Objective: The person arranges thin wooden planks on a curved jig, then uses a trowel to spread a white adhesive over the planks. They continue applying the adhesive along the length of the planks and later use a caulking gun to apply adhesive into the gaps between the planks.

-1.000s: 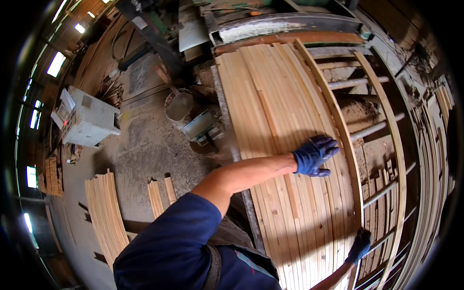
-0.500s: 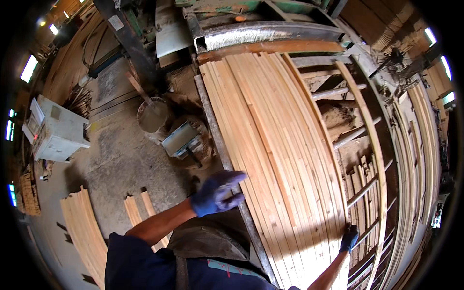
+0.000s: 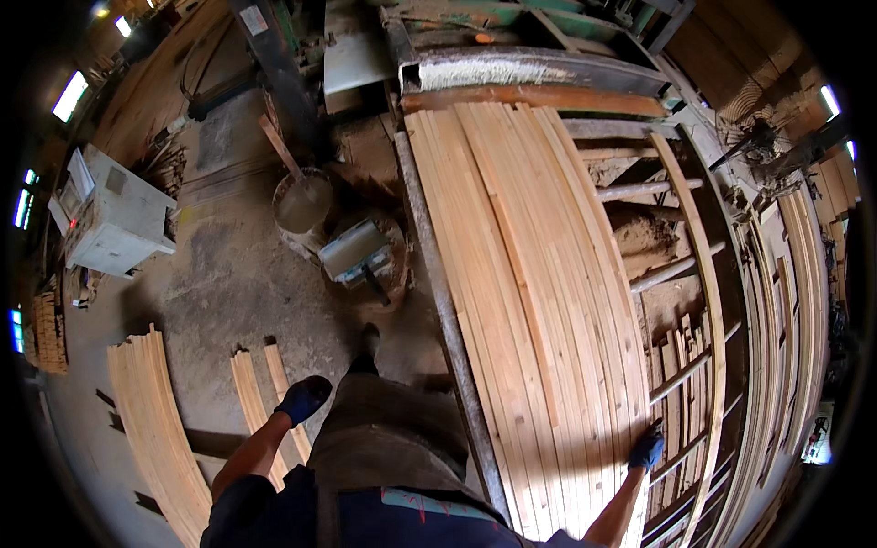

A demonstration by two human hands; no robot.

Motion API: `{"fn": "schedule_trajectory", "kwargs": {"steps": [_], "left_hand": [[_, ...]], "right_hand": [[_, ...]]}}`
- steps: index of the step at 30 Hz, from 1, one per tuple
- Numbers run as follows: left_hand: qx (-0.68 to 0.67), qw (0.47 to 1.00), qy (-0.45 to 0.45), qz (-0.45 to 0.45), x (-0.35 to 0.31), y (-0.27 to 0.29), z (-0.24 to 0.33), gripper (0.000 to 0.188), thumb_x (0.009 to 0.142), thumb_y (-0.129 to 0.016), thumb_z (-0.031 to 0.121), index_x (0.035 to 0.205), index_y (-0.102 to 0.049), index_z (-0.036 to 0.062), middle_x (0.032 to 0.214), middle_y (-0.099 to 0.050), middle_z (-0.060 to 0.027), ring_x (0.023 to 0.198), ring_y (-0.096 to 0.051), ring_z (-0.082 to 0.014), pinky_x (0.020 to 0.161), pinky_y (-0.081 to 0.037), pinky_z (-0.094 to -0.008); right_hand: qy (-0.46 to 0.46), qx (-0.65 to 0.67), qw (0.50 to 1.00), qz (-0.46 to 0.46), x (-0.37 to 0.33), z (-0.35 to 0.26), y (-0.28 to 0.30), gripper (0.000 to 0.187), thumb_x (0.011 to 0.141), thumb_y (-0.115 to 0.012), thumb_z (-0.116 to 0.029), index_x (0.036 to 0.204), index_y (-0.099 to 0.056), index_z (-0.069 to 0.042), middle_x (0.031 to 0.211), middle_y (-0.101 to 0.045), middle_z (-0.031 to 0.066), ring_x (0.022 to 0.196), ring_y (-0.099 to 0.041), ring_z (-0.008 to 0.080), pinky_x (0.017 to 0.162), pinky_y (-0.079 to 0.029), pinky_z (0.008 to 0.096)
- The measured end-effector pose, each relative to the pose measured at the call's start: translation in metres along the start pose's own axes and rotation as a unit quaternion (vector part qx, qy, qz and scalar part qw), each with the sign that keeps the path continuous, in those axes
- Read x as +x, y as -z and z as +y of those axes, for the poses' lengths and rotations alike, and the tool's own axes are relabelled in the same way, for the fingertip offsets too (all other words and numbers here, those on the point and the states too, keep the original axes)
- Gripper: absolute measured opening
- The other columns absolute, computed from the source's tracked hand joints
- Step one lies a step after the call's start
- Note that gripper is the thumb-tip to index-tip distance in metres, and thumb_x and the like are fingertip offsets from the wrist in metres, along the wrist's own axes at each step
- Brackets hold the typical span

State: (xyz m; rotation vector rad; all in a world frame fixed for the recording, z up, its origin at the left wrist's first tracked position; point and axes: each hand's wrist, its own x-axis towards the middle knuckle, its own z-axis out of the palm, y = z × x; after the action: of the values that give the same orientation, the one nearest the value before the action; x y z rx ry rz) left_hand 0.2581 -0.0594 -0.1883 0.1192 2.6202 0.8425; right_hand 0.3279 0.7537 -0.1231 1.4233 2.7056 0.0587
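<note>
My right hand (image 3: 647, 446) met wooden strips (image 3: 557, 292); uneven pressure risked splaying them; I couldn't tell its fingers' spread, nor my left hand's (image 3: 304, 400).

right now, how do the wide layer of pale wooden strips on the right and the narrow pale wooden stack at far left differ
The wide layer of strips is much broader than the narrow stack. The right blue-gloved hand is at the layer's edge; no hand is at the stack. A more orange strip runs through the layer; the stack looks evenly pale. Both are long, pale wood.
</note>
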Motion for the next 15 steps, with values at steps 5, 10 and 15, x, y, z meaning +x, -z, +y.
{"fn": "schedule_trajectory", "kwargs": {"steps": [5,10,15], "left_hand": [[-0.253,0.937,0.207,-0.123,-0.008,-0.029,-0.062,0.023,0.089,-0.052,0.02,0.105,-0.06,0.005,0.103,-0.063,-0.0156,0.092,-0.061,-0.0312,0.079,-0.05,-0.0392],[-0.465,0.809,0.335,-0.13,0.021,-0.006,-0.083,0.035,0.093,-0.055,0.031,0.11,-0.058,0.0008,0.098,-0.064,-0.0111,0.083,-0.063,-0.021,0.07,-0.053,-0.0342],[-0.487,0.797,0.335,-0.124,0.073,0.029,-0.115,0.03,0.094,-0.053,0.025,0.113,-0.057,0.0016,0.098,-0.065,-0.0136,0.08,-0.065,-0.0228,0.066,-0.054,-0.0349]], "right_hand": [[0.048,-0.056,0.997,0.004,-0.01,-0.027,0.041,0.046,0.098,-0.033,-0.036,0.108,-0.062,-0.001,0.094,-0.064,0.0251,0.083,-0.063,0.0381,0.067,-0.05,0.0457],[0.248,0.173,0.927,0.221,-0.075,-0.214,0.132,0.037,0.096,-0.048,-0.025,0.12,-0.057,0.001,0.111,-0.064,0.0197,0.104,-0.061,0.0345,0.09,-0.048,0.0404],[0.321,0.248,0.891,0.204,-0.115,-0.412,0.088,0.043,0.089,-0.054,-0.02,0.128,-0.051,-0.002,0.127,-0.054,0.0204,0.118,-0.05,0.0354,0.1,-0.039,0.0442]]}}
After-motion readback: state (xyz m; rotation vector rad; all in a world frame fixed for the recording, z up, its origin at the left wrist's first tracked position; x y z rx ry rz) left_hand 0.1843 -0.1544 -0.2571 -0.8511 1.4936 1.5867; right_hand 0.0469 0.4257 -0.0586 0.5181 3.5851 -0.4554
